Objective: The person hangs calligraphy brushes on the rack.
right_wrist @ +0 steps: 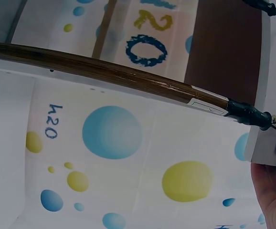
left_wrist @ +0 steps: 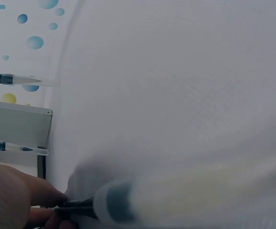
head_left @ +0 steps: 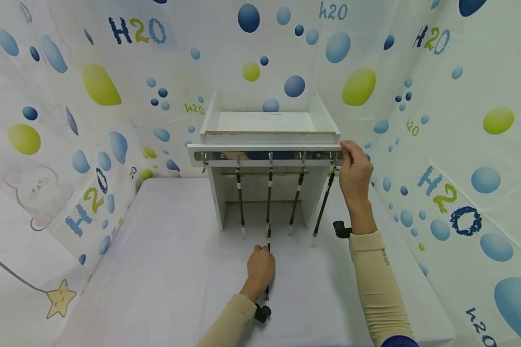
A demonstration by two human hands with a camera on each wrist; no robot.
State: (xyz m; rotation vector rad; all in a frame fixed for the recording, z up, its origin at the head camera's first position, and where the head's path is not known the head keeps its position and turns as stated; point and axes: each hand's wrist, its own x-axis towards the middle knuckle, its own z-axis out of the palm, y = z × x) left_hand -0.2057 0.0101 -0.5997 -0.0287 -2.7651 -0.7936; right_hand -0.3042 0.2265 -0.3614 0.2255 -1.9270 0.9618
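Observation:
My left hand (head_left: 260,266) pinches a calligraphy brush (head_left: 267,291) that points tip-down toward me, low in front of a small white rack (head_left: 269,139). Close to the left wrist camera, the brush's pale head and dark collar (left_wrist: 119,202) look blurred. My right hand (head_left: 355,169) grips the right end of the rack's hook rail (head_left: 252,149). Several brushes hang from that rail, among them a dark one (head_left: 240,200) at the left and a slanting one (head_left: 324,202) by my right hand. In the right wrist view a hanging brush's brown handle (right_wrist: 128,75) crosses the picture.
At the rail's left end a hook (head_left: 204,163) holds no brush. An open-topped compartment (head_left: 265,122) forms the rack's upper part. The rack stands on a white-covered table (head_left: 165,260), with a bubble-patterned curtain (head_left: 217,62) behind and at both sides.

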